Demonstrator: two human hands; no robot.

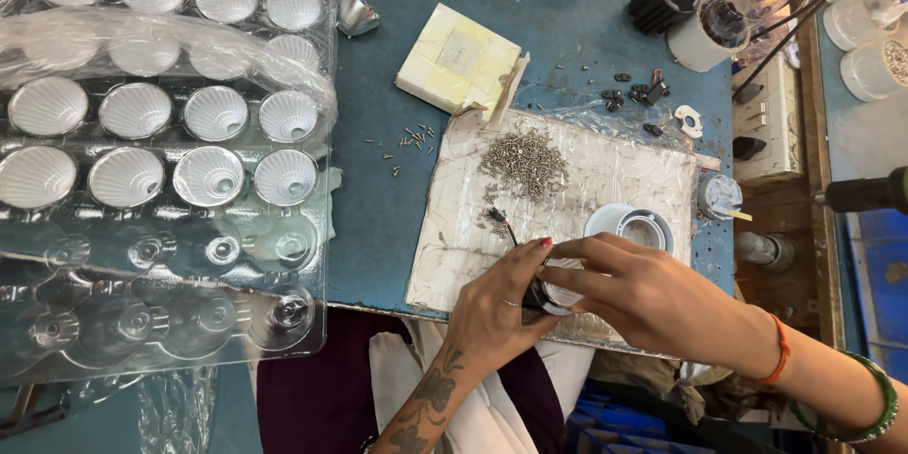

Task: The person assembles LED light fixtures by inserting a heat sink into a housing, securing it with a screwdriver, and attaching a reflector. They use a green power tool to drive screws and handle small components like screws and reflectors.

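— What do we have in our hands?

— Our left hand (499, 307) and right hand (648, 298) meet over the near edge of the taped cardboard sheet (605, 175), both closed on a small lamp housing (549, 295). Our fingers cover most of it; only a dark side and a pale rim show, so we cannot tell its full shape.

— And the wire?

— A thin lead (501, 223) sticks up from behind our left fingers; its lower end is hidden.

— What lies around?

— A heap of screws (525, 159) sits on the sheet, a white ring (629, 223) just beyond our right fingers. To the left, clear trays of reflector cups (208, 175) run out of view, partly blurred under a plastic bag (142, 38). A yellowish block (459, 61) lies on the blue table (378, 189).
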